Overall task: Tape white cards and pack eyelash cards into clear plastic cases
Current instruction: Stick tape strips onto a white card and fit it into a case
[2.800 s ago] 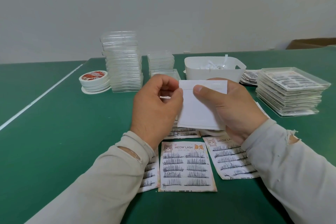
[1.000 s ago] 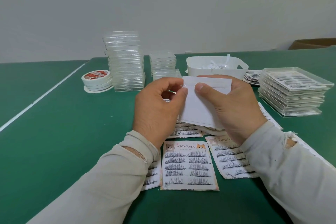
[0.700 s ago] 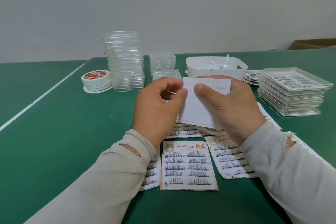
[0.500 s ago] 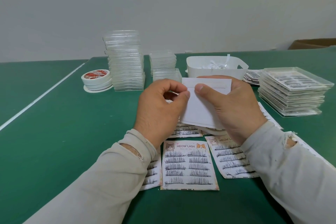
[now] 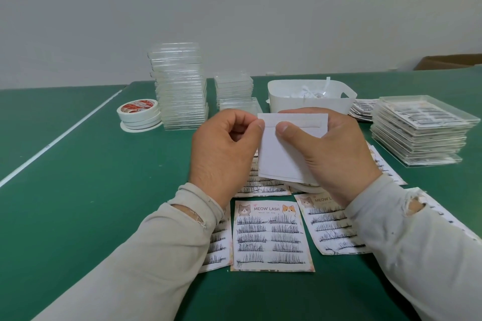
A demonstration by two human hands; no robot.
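Note:
I hold a white card (image 5: pixel 283 154) upright above the table, a strip of tape (image 5: pixel 300 122) running across its top. My right hand (image 5: pixel 331 154) grips the card from behind, thumb pressed on its front. My left hand (image 5: pixel 224 148) pinches at the card's top left corner, where the tape strip ends. Eyelash cards printed MEOW LASH (image 5: pixel 271 236) lie flat on the green table (image 5: pixel 91 203) below my hands, several overlapping.
Tall stack of clear plastic cases (image 5: pixel 180 88) and a shorter one (image 5: pixel 236 94) stand at the back. Tape rolls (image 5: pixel 139 114) sit left of them. A white bin (image 5: pixel 307 101) holds paper strips. Packed cases (image 5: pixel 420 130) are stacked at right.
My left hand's fingertips have shifted slightly along the card's top left corner. The card and right hand stay almost still.

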